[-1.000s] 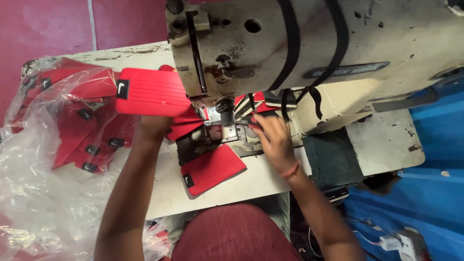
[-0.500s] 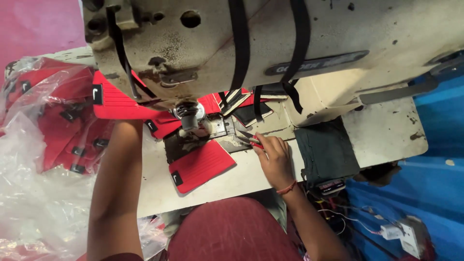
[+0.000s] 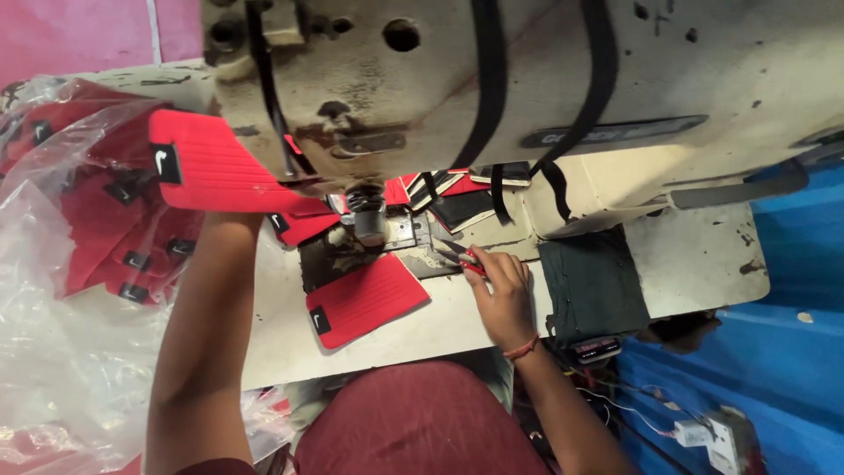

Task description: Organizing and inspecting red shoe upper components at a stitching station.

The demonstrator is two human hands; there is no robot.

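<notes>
- The person sits at an old cream sewing machine (image 3: 527, 79), chipped and stained, which fills the top of the view; two black straps (image 3: 488, 88) run down over its body.
- The left hand (image 3: 230, 220) is raised beside the machine head and mostly hidden behind a red ribbed fabric panel (image 3: 215, 171); it seems to hold that panel from underneath, though the fingers cannot be seen.
- That panel has a small black tab on its left edge and sticks out to the left, tilted, with its right end under the machine head.
- The right hand (image 3: 505, 295) rests on the table (image 3: 440, 330) just right of the needle area, fingers curled shut around a small red-handled thread snip (image 3: 462, 258) whose tip points left towards the presser foot (image 3: 369, 224).
- A second red ribbed panel (image 3: 367, 299) with a black tab lies flat on the table in front of the needle plate, between the two arms and touching neither hand.
- More red and black pieces (image 3: 457, 198) are stacked behind the needle, under the machine arm.
- On the left, a clear plastic bag (image 3: 61, 334) holds a heap of red panels (image 3: 105, 229) with black tabs.
- A dark cloth (image 3: 593, 286) hangs over the table edge right of the right hand.
- Wires and a white plug block (image 3: 703, 435) lie lower right against a blue surface (image 3: 791, 352).
</notes>
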